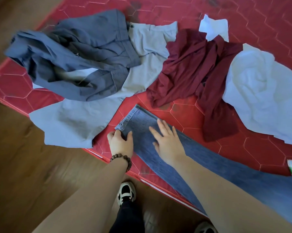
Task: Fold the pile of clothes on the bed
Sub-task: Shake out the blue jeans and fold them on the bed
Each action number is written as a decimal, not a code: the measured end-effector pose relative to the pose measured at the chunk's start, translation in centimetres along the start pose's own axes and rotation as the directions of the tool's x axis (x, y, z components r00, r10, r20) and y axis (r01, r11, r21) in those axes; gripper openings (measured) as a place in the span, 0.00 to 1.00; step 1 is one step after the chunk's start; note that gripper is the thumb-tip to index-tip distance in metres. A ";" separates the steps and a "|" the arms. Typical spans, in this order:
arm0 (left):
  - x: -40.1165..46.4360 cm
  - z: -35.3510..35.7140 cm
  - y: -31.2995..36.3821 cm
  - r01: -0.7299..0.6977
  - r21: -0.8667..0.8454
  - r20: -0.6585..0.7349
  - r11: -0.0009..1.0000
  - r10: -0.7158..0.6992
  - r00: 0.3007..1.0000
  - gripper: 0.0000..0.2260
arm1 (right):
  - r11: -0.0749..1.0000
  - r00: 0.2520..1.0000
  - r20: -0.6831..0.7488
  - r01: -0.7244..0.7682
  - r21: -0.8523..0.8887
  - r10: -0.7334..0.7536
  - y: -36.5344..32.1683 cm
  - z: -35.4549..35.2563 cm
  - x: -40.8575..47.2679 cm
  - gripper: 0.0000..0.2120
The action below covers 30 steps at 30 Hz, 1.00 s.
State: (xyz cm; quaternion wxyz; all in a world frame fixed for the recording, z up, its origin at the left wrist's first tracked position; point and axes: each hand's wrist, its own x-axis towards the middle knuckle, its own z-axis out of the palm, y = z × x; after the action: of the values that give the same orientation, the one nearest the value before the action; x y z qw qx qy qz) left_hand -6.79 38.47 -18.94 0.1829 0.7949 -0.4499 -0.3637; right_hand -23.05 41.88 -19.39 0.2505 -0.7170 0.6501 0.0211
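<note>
On red bed [209,113], jeans [200,158] lying diagonally, hem far-left

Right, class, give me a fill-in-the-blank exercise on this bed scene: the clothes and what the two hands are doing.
1. Both hands are on the blue ____, which lie stretched along the near edge of the red mattress.
2. The left hand pinches the leg's ____ end.
3. The right hand lies ____ on the denim, fingers spread.
4. The maroon garment lies between a grey garment and a ____ one.

Missing words: jeans; hem; flat; white
</note>
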 end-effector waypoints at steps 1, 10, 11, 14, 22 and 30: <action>0.6 -0.2 -0.2 -0.013 0.027 0.012 1.000 0.012 1.000 0.14 | 0.998 0.997 -0.054 -0.054 0.037 0.056 0.3 -0.2 0.3 0.26; 4.4 -1.8 -0.5 -0.149 0.084 0.108 0.985 0.140 0.984 0.08 | 0.928 0.926 -0.073 -0.372 0.009 0.371 2.7 -1.4 2.7 0.15; 4.6 -2.1 -0.4 -0.160 0.089 0.131 0.983 0.148 0.980 0.08 | 0.929 0.927 -0.065 -0.370 0.014 0.370 2.8 -1.6 3.1 0.14; 5.4 -2.4 -0.2 -0.223 0.114 0.179 0.968 0.201 0.963 0.05 | 0.931 0.923 -0.127 -0.357 0.081 0.364 3.0 -1.7 3.4 0.09; 6.2 -2.0 0.3 -0.303 0.294 0.233 0.906 0.240 0.942 0.09 | 0.923 0.919 -0.106 -0.369 0.110 0.380 3.2 -1.1 3.9 0.09; 6.7 -3.8 0.9 -0.359 0.288 0.364 0.888 0.245 0.898 0.14 | 0.874 0.870 -0.092 -0.486 0.010 0.485 4.1 -1.4 2.2 0.26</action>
State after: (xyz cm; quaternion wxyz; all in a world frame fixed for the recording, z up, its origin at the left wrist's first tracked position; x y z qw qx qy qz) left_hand -2.27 32.19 -18.65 0.0197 0.6644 -0.6501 -0.3681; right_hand -26.99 39.19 -20.26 0.2021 -0.5327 0.8200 0.0549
